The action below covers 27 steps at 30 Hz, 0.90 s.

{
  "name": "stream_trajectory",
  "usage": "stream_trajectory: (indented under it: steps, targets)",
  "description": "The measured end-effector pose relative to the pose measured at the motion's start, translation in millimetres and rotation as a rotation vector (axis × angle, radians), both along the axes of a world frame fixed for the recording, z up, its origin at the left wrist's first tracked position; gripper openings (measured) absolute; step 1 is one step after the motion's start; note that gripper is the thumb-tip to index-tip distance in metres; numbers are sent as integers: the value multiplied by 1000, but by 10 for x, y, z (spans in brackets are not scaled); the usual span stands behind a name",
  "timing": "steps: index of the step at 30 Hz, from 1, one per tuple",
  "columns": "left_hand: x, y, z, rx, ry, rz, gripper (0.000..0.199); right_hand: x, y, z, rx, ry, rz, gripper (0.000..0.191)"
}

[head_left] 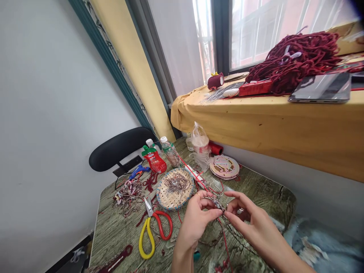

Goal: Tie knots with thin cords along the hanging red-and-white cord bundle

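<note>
Pinching a knotted cord point(219, 206) between them, the left hand point(196, 222) and right hand point(250, 222) work above the table point(264, 193), just beside a woven basket point(174, 188) and scissors point(153, 223).

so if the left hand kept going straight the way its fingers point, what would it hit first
Probably the right hand. The left hand points up and to the right at the braided cord both hands pinch, with the right fingertips just past it. Depth is hard to judge.
</note>
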<state>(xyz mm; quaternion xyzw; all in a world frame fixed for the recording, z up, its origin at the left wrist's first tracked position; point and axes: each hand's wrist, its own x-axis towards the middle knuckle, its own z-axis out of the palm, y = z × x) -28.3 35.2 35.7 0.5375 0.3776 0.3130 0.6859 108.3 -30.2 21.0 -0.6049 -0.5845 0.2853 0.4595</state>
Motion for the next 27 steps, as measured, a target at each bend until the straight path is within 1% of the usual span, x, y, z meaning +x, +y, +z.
stream_trajectory:
  steps: [4,8,11,13,16,19,23,27]
  targets:
    - [-12,-21,54,0,-6,-15,34,-16,6,7,50,-38,4,30]
    - [26,-39,81,27,27,9,33,-42,26,4,72,-190,-18,37]
    - [53,-51,77,59,60,25,31,-59,59,33,65,-280,-42,32]
    - [51,-51,65,56,55,20,30,-53,93,52,47,-217,-3,24]
    - [15,-33,40,-1,-17,-29,31,-19,145,43,-3,36,83,19]
    - [-29,3,3,-92,-127,-84,33,11,182,-7,-27,232,120,17]
    - [-67,44,-70,-234,-268,-127,35,18,200,-36,-36,303,151,16]
    - [-89,65,-104,-309,-293,-123,38,53,155,38,-52,261,176,13]
